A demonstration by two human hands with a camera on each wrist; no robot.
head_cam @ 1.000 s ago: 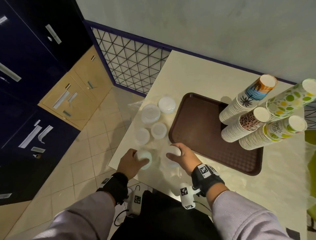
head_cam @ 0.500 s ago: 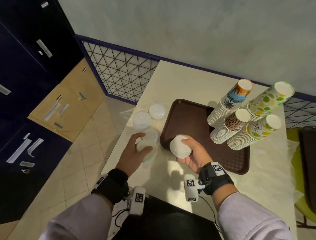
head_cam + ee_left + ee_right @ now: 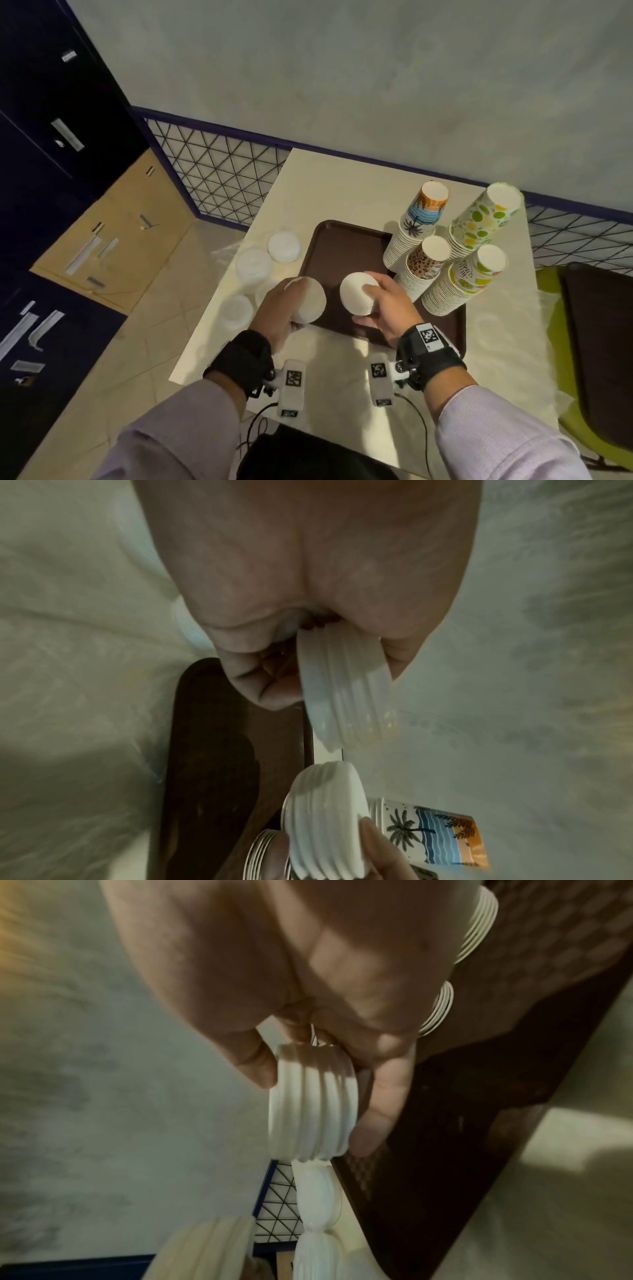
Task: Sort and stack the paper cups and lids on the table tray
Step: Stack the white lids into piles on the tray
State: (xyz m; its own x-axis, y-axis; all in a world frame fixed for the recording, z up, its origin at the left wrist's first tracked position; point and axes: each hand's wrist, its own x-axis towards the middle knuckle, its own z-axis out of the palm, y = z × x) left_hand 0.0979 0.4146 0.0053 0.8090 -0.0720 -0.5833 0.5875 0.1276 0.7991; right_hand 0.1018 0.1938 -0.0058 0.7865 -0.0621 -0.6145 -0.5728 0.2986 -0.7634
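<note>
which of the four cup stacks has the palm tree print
The back-left stack of paper cups, farthest from the hands; its top cup shows a palm tree, blue waves and an orange band. The others show leopard spots or green fruit prints.

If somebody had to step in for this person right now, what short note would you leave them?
Left hand: holds a small stack of white lids, lifted above the tray's left edge.
Right hand: holds a second lid stack over the brown tray.
Done: four stacks of paper cups stand upside down at the tray's right side.
Left: set both held stacks down on the tray, then gather the loose lids on the table left of the tray and stack them too.
</note>
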